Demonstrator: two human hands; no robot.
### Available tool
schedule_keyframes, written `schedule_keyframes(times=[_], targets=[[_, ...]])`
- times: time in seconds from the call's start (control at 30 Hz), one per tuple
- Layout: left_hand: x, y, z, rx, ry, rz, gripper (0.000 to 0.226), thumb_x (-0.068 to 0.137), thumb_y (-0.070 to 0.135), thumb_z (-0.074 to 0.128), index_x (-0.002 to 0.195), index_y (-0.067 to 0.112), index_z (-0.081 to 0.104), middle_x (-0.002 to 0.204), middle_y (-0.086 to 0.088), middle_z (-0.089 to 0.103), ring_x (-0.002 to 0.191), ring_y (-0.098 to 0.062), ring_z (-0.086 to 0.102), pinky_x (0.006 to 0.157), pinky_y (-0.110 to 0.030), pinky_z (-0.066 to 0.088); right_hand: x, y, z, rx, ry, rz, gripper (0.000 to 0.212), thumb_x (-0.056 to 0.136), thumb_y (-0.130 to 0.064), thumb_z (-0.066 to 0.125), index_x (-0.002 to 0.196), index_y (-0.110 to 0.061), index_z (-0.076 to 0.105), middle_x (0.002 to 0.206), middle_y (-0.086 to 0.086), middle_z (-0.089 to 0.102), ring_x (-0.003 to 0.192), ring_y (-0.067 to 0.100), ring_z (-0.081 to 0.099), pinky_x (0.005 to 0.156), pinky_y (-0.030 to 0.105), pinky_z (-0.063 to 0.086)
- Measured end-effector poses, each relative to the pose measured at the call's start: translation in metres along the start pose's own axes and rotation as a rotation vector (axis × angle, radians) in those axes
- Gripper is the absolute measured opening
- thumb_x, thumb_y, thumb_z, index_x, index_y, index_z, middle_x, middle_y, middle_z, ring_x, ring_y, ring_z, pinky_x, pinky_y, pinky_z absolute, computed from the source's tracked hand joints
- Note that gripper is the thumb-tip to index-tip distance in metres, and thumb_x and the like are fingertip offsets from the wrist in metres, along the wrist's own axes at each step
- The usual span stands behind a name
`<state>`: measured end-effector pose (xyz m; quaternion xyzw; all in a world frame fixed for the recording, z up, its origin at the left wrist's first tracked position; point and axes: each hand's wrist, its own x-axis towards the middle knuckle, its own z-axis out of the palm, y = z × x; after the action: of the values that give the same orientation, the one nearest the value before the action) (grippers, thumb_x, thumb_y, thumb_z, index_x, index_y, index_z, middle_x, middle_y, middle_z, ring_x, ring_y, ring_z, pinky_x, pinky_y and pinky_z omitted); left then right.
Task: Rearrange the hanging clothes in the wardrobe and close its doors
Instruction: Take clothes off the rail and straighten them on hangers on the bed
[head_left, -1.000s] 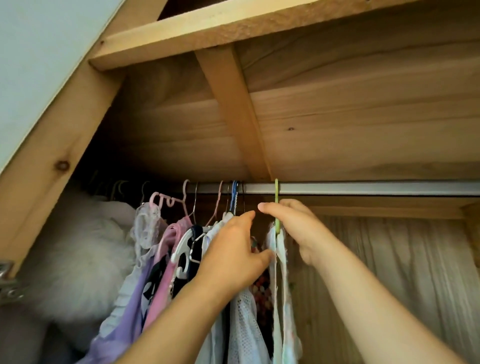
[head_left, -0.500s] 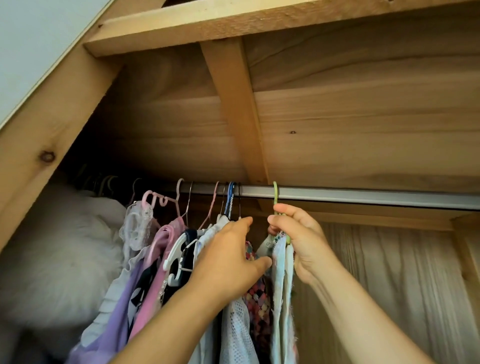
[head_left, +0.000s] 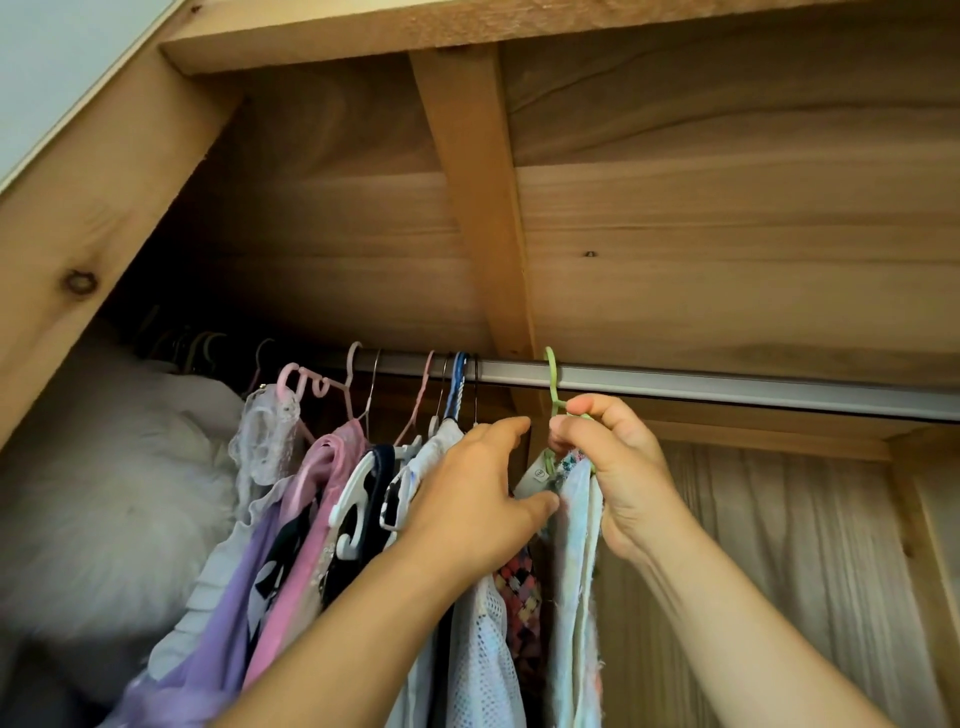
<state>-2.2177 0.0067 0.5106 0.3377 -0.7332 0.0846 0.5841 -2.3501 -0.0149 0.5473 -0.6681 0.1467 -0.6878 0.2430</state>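
Under the wooden wardrobe top (head_left: 675, 234), right hand (head_left: 621, 470) pinches a green hanger (head_left: 551, 382) on the rail (head_left: 727, 387); beside it, left hand (head_left: 475, 506) spreads relaxed fingers against hanging clothes (head_left: 332, 499).

From where I watch, the open room lies right of the right hand's fingers (head_left: 597, 415): the metal rail (head_left: 727, 387) runs bare there, with only the wooden back panel (head_left: 779, 545) behind. Just above those fingers the green hanger (head_left: 551, 379) hooks the rail, and the wooden shelf (head_left: 675, 260) sits close over it (little headroom). Left of the left hand's fingers (head_left: 498, 431) hangers and clothes (head_left: 322, 499) crowd the rail, packed touching. Further left a white fluffy garment (head_left: 104, 493) fills the corner. Between the two hands only a narrow gap shows.
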Motion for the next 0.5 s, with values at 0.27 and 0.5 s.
schedule_keyframes(times=[0.27,0.5], targets=[[0.022,0.004,0.014,-0.36,-0.189,0.05,0.09,0.065,0.001,0.044,0.139,0.051,0.031,0.139,0.011,0.048,0.122,-0.008,0.051,0.103,-0.042,0.044,0.005,-0.001,-0.001,0.043,-0.023,-0.017,0.011,0.061,-0.017,0.068,0.064,-0.026,0.061,0.08,0.008,0.061,0.09,0.027,0.055,0.088,0.048,0.045],[0.038,0.002,0.019,-0.555,-0.208,0.05,0.08,0.071,-0.028,0.035,0.136,0.018,0.045,0.128,-0.004,0.057,0.119,-0.008,0.053,0.083,-0.024,0.05,0.003,-0.002,-0.009,0.036,-0.03,-0.04,0.011,0.071,-0.012,0.067,0.07,-0.021,0.061,0.079,0.008,0.064,0.089,0.023,0.059,0.086,0.045,0.046]])
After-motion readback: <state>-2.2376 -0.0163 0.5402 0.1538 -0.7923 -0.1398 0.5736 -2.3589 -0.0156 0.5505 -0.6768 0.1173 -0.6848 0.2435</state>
